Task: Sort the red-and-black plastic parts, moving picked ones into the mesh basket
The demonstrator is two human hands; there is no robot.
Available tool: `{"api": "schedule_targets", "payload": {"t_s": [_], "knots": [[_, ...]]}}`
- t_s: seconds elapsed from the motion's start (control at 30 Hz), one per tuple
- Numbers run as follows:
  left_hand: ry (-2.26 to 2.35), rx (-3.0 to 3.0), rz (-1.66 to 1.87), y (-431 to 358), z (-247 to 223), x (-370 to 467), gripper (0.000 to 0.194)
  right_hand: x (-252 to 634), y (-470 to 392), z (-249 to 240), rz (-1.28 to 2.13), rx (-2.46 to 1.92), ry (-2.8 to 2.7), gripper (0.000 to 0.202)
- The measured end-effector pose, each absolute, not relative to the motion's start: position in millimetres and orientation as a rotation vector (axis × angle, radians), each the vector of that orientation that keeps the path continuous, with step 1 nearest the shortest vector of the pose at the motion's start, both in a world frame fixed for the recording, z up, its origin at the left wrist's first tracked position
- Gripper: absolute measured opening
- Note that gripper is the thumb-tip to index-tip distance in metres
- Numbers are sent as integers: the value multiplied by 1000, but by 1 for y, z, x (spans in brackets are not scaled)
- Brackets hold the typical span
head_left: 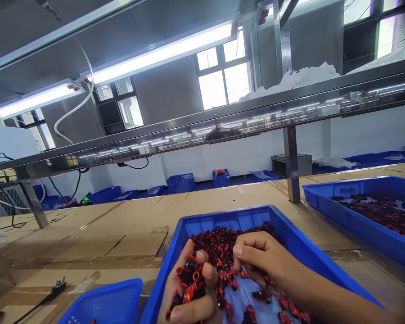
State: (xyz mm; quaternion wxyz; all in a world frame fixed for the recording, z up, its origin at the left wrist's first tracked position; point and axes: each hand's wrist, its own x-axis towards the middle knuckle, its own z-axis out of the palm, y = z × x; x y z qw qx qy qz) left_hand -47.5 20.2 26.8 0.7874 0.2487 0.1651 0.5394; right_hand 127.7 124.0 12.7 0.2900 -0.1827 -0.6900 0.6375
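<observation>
Many small red-black parts point(189, 281) fill left hand's point(189, 292) cupped grip; right hand point(256, 261) pinches more.

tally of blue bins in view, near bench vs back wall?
Blue trays on the cardboard bench: 3 (middle tray under both hands, right tray, small tray)
Blue baskets clearly visible by the far wall: 2 ()
Total: 5

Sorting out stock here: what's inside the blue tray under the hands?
The blue tray holds a heap of small red-and-black parts. The left hand cups a handful; the right hand rests on the heap. Whatever lies beneath hands and heap is hidden.
</observation>
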Motion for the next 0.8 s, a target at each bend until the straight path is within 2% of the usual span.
{"api": "schedule_targets", "payload": {"t_s": [0.13, 0.53, 0.8], "knots": [[213, 259, 995, 22, 23, -46, 38, 129, 121, 17, 1739, -491, -1839, 33], [253, 296, 1089, 30, -2, -55, 40, 130, 129, 11, 1872, -398, -1782, 29], [300, 502, 985, 23, 9, -42, 63, 130, 130, 10, 1861, -446, -1817, 26]]}}
